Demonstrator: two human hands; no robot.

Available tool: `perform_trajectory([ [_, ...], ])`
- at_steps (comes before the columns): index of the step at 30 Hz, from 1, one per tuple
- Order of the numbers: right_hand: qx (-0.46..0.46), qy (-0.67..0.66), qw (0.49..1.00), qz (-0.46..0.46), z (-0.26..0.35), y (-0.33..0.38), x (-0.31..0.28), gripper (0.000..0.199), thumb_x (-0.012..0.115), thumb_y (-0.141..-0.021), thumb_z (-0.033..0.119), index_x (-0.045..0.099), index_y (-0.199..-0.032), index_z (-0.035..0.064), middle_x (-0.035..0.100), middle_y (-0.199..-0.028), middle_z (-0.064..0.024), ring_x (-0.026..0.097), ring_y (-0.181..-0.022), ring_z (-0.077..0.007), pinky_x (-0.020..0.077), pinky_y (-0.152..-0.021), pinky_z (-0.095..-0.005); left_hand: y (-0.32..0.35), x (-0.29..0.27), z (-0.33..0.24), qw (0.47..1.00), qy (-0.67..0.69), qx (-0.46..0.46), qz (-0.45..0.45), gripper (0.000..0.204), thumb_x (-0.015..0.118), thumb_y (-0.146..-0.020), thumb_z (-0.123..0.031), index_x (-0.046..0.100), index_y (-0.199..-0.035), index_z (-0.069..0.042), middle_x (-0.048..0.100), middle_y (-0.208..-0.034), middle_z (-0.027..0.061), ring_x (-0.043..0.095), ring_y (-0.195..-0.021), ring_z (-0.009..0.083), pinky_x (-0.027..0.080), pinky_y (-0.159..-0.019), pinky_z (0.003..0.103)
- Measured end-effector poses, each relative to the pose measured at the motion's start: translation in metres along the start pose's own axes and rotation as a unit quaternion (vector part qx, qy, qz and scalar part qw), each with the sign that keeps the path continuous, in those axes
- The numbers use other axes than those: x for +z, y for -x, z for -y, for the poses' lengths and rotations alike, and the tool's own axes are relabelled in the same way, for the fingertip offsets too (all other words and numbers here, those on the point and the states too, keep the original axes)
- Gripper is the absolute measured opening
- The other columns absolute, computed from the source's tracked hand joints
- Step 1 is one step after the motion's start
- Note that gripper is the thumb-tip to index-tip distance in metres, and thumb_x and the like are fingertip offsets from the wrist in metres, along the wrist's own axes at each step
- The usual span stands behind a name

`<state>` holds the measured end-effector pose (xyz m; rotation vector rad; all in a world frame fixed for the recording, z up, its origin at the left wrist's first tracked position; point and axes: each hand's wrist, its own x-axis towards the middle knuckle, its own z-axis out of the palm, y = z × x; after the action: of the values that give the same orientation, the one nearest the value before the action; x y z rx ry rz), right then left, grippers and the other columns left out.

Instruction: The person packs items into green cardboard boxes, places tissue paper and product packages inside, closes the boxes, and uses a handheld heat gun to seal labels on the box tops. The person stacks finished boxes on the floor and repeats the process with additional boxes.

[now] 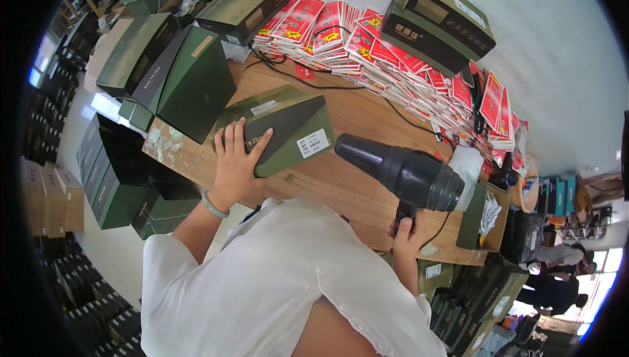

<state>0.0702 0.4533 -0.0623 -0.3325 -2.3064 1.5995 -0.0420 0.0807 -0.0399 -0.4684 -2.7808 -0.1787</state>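
A black hair dryer (403, 170) is in my right hand (407, 239), its handle wrapped by my fingers. The nozzle points left, toward a white label (313, 143) on the end of a green shoe box (295, 121). My left hand (240, 160) lies with fingers spread on the dark printed side of that box, which stands tilted on the wooden table (367, 111). A bracelet circles my left wrist. Whether the label is fully stuck down I cannot tell.
Red and white printed packets (393, 55) are heaped along the table's back, with a black cable (314, 86) before them. More green boxes (200, 85) stand at the left, and two boxes (439, 26) rest on the heap. An open box (481, 219) holds crumpled paper at the right.
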Motion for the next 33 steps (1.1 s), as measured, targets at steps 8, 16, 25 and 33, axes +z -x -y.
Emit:
perform_trajectory([
  [8, 0.018, 0.048, 0.999, -0.008, 0.066, 0.037, 0.058, 0.039, 0.075, -0.084, 0.017, 0.058, -0.113, -0.0035, 0.062, -0.095, -0.0047, 0.055, -0.087, -0.0116, 0.0457, -0.079, -0.0259, -0.006, -0.007, 0.04, 0.998, 0.054, 0.038, -0.004, 0.113, 0.085, -0.046, -0.037, 0.037, -0.147, -0.02, 0.032, -0.142, 0.0302, 0.034, -0.127, 0.0439, 0.024, -0.105, 0.058],
  [16, -0.001, 0.066, 0.997, -0.047, 0.113, 0.056, 0.117, 0.04, 0.076, -0.08, 0.011, 0.06, -0.114, -0.0025, 0.062, -0.099, -0.0058, 0.055, -0.089, -0.0124, 0.045, -0.081, -0.0261, -0.013, 0.004, 0.088, 0.987, 0.124, 0.073, -0.067, 0.104, 0.083, -0.055, -0.034, 0.037, -0.146, -0.015, 0.04, -0.141, 0.0215, 0.041, -0.123, 0.0358, 0.03, -0.103, 0.051],
  [25, 0.067, 0.07, 0.992, -0.079, 0.122, 0.079, 0.121, 0.037, 0.079, -0.076, 0.01, 0.064, -0.107, -0.0036, 0.066, -0.091, -0.0038, 0.054, -0.08, -0.0096, 0.0463, -0.073, -0.0252, -0.039, -0.011, 0.116, 0.978, 0.178, 0.089, -0.07, 0.098, 0.08, -0.056, -0.029, 0.04, -0.144, -0.014, 0.049, -0.131, 0.0133, 0.046, -0.114, 0.0297, 0.033, -0.1, 0.046],
  [33, 0.067, 0.109, 0.99, -0.059, 0.129, 0.068, 0.119, 0.04, 0.078, -0.079, 0.011, 0.062, -0.113, -0.004, 0.065, -0.09, -0.0024, 0.055, -0.077, -0.0083, 0.0452, -0.071, -0.0221, -0.029, -0.005, 0.115, 0.972, 0.193, 0.082, -0.108, 0.096, 0.079, -0.055, -0.03, 0.043, -0.142, -0.013, 0.05, -0.131, 0.0122, 0.047, -0.114, 0.0279, 0.033, -0.099, 0.045],
])
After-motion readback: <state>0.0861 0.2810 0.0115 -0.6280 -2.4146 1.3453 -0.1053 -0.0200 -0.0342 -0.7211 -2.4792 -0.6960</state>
